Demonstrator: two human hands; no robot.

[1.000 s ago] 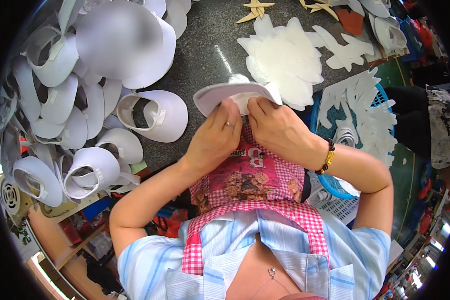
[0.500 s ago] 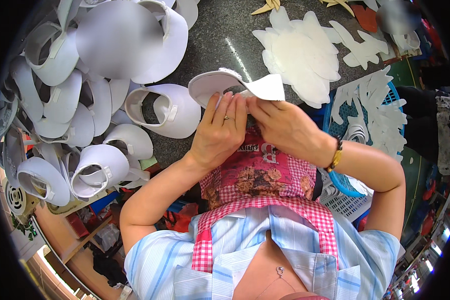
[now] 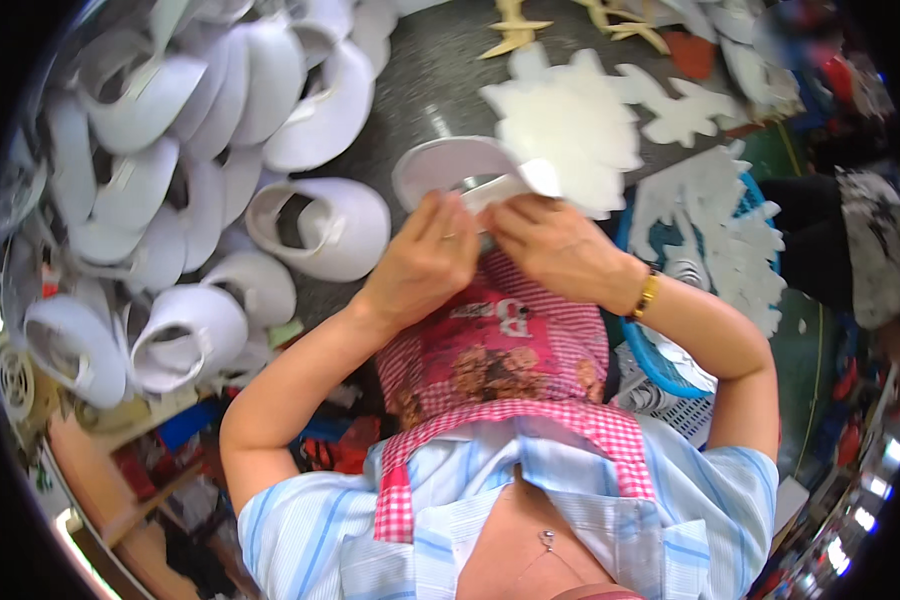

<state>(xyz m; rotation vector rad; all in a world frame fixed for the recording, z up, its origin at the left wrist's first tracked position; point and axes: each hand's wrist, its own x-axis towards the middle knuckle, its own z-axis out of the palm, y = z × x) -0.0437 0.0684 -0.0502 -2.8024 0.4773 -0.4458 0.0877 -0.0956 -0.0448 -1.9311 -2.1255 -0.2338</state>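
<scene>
A white foam sun visor [image 3: 452, 165] is held up in front of my apron, its brim pointing away from me and its band curved. My left hand [image 3: 432, 250] pinches the left end of the band, fingers pressed together. At the other end my right hand [image 3: 550, 245] has its fingers closed on the band near the middle. The fingertips of both hands nearly meet, and what lies between them is partly hidden. Just left of my left hand, another white visor [image 3: 355, 225] rests on the dark table [image 3: 410, 100], formed into a closed ring.
Many white visors [image 3: 135, 200] are heaped along the left. Stacked white flat cut-outs [image 3: 570, 130] lie at the far right, with yellow star-like pieces [image 3: 515, 30] behind. A blue basket [image 3: 660, 365] with white scraps stands right of my right arm, beside a white crate [image 3: 675, 412].
The visor has turned in my hands, so more of its brim's inner face and band opening shows. The whole view has shifted slightly. Both hands still grip the visor.
</scene>
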